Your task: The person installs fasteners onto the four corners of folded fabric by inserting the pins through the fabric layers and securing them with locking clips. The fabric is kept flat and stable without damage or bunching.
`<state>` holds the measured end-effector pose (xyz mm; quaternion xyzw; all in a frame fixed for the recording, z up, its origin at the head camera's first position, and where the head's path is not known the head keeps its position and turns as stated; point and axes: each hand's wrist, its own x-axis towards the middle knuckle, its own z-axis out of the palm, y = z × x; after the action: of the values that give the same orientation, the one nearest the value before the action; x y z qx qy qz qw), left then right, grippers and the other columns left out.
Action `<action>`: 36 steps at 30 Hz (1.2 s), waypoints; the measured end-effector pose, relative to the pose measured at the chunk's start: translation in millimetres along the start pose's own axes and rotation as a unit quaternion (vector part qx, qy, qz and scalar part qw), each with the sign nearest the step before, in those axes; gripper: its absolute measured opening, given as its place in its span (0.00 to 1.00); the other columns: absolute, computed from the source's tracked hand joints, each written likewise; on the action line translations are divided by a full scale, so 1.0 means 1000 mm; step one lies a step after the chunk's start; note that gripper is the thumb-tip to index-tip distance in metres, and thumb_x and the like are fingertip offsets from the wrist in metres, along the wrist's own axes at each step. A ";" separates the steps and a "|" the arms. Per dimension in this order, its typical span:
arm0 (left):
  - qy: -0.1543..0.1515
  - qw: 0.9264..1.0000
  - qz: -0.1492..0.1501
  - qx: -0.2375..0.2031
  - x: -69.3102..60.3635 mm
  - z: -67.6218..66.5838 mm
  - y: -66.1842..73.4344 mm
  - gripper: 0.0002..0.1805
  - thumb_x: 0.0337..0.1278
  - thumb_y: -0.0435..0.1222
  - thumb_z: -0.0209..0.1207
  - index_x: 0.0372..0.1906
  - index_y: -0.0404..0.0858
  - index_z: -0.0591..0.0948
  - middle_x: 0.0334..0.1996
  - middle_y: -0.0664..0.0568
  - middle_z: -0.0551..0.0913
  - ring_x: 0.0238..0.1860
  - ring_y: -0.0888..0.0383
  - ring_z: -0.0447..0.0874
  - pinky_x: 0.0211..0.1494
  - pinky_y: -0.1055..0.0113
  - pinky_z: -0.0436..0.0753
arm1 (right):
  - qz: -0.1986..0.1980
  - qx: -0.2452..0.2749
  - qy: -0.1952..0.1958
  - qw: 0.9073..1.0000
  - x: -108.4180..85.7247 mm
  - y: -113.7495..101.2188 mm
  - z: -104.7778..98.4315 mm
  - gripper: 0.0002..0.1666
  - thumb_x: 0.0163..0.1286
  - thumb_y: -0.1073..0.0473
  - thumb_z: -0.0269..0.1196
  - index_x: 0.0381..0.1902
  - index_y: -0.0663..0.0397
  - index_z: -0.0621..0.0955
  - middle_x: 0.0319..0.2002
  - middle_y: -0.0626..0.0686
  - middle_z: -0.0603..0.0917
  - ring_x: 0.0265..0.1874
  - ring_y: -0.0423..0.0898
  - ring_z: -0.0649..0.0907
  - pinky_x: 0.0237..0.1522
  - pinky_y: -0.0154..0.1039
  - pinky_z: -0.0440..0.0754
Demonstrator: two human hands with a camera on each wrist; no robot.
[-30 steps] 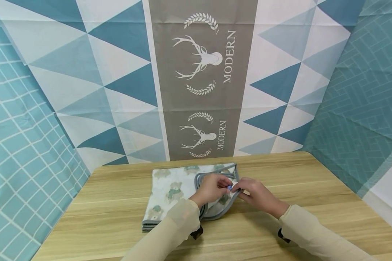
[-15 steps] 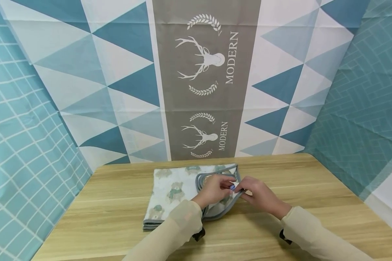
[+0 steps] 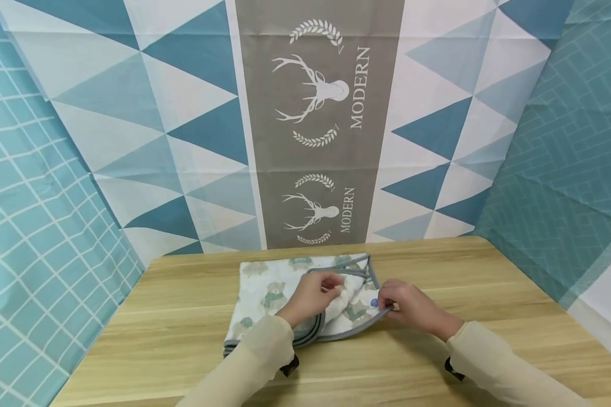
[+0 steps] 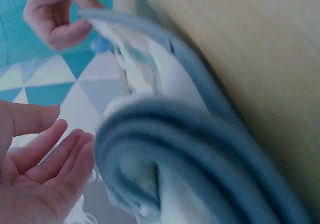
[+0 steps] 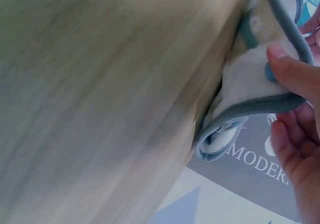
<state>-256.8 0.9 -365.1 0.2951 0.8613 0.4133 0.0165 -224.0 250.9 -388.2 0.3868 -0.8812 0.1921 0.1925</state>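
Observation:
A folded white blanket (image 3: 258, 285) with a bear print and grey-blue edging lies on the table. At its right end my right hand (image 3: 411, 307) pinches the edged corner, drawn out to the right beside a small blue button (image 3: 374, 303). In the right wrist view the thumb (image 5: 287, 69) lies on top, next to the button, and fingers are below the edge. My left hand (image 3: 312, 295) hovers by the folded-back layers. The left wrist view has its fingers (image 4: 72, 159) loosely bent, the thumb apart, and nothing between them. Stacked edging (image 4: 150, 129) curves beside that hand.
The wooden table (image 3: 183, 316) extends around the blanket. Behind it stands a wall covering (image 3: 315, 113) with triangles, deer heads and lettering. Tiled-pattern sheets (image 3: 41, 215) flank the sides. A dark wrist strap (image 3: 289, 366) shows under the left sleeve.
My left hand has come off the button area and moved left. The right hand has drawn the blanket corner with the button slightly to the right, and the top layers have shifted left.

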 end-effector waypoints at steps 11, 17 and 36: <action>0.052 0.998 -0.035 0.031 -0.010 -0.014 -0.018 0.07 0.59 0.32 0.57 0.41 0.35 0.81 0.39 0.46 0.82 0.39 0.53 0.80 0.40 0.63 0.80 | 0.046 0.041 -0.143 0.988 -0.009 0.000 -0.004 0.18 0.40 0.63 0.76 0.20 0.45 0.76 0.23 0.40 0.74 0.25 0.32 0.70 0.28 0.25 0.70; 0.075 0.996 -0.044 0.036 -0.015 -0.016 -0.022 0.06 0.57 0.31 0.58 0.39 0.34 0.81 0.38 0.45 0.82 0.41 0.49 0.80 0.42 0.59 0.79 | 0.061 0.080 -0.186 0.977 -0.012 -0.001 -0.008 0.14 0.41 0.60 0.76 0.22 0.49 0.79 0.24 0.42 0.78 0.26 0.32 0.75 0.29 0.26 0.75; 0.111 0.985 -0.132 0.031 -0.061 -0.076 -0.038 0.28 0.57 0.41 0.61 0.62 0.36 0.70 0.57 0.40 0.76 0.55 0.41 0.76 0.57 0.50 0.76 | 0.101 -0.002 -0.120 0.988 0.080 0.002 -0.003 0.11 0.63 0.56 0.64 0.40 0.57 0.81 0.36 0.52 0.84 0.34 0.44 0.82 0.37 0.37 0.81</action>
<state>-246.1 -102.6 -356.0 0.1319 0.9014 0.4109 -0.0338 -275.3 205.2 -346.8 0.3154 -0.9329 0.1610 0.0658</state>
